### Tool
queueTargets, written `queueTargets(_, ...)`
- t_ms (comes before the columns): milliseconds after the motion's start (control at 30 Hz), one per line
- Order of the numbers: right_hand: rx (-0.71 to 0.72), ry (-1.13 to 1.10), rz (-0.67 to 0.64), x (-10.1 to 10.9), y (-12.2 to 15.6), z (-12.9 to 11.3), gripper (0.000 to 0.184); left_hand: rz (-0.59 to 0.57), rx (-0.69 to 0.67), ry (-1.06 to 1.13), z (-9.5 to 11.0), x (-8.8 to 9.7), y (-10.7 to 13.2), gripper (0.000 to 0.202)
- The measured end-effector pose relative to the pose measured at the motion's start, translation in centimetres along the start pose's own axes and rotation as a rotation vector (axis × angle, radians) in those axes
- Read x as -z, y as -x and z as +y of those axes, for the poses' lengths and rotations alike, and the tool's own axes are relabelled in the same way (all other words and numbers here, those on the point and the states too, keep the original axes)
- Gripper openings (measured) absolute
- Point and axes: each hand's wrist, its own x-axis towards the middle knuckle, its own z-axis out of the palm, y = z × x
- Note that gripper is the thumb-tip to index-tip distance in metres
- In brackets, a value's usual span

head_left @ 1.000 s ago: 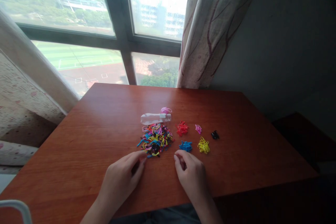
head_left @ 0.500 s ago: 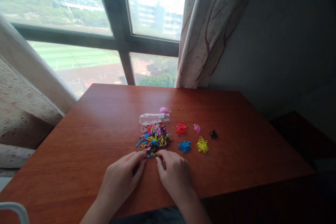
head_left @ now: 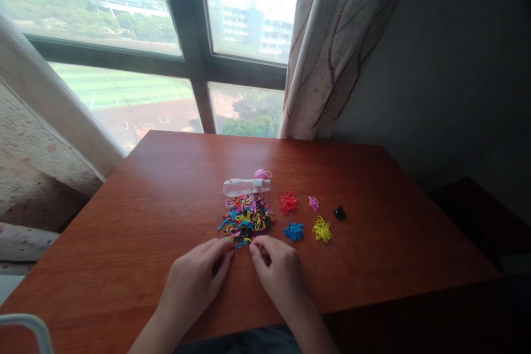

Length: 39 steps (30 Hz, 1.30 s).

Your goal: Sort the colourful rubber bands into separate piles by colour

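A mixed heap of small coloured elastic bands lies on the wooden table, in pink, blue, yellow, black and red. At its near edge, my left hand has thumb and fingertips brought together. My right hand is pinched at the heap's near right edge. Whatever is between the fingertips of either hand is too small to make out. To the right are sorted clusters: red bands, blue bands, yellow bands, a few pink bands and black bands.
Behind the heap a clear plastic bottle lies on its side, with a pink object just beyond its neck. A white curved bar stands at the lower left. The window and curtains border the table's far side.
The view has shifted slightly, so everything appears a little to the right. Both hands stay pinched at the heap's near edge, with only slight finger movement.
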Motion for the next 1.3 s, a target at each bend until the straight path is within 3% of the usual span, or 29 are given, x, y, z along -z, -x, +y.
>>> queueTargets(367,-0.059,-0.251,0.014,0.9,0.0,-0.2,0.017,0.039,-0.014,0.0,0.2,0.0,-0.2,0.021)
queueTargets(600,-0.071,-0.254,0.04,2.3,1.0,0.3,0.018,0.043,-0.014,-0.018,0.1,0.0,-0.1,0.021)
queueTargets(733,-0.124,-0.129,0.174,5.5,1.5,2.6,0.025,0.044,-0.02,-0.031,0.3,0.1,-0.1,0.021)
queueTargets(900,-0.275,0.135,0.386,11.0,1.6,8.1,0.038,0.06,-0.031,-0.034,0.2,0.1,-0.2,0.02)
queueTargets(1000,-0.34,0.248,0.434,13.2,1.2,11.0,0.045,0.054,-0.034,-0.041,0.0,0.0,-0.2,0.02)
queueTargets(1133,-0.368,0.285,0.409,14.1,0.4,13.0,0.048,0.051,-0.037,-0.053,-0.1,-0.1,-0.1,0.02)
queueTargets(1300,-0.38,0.324,0.422,13.8,-0.4,13.6,0.046,0.058,-0.042,-0.065,-0.1,-0.1,-0.1,0.019)
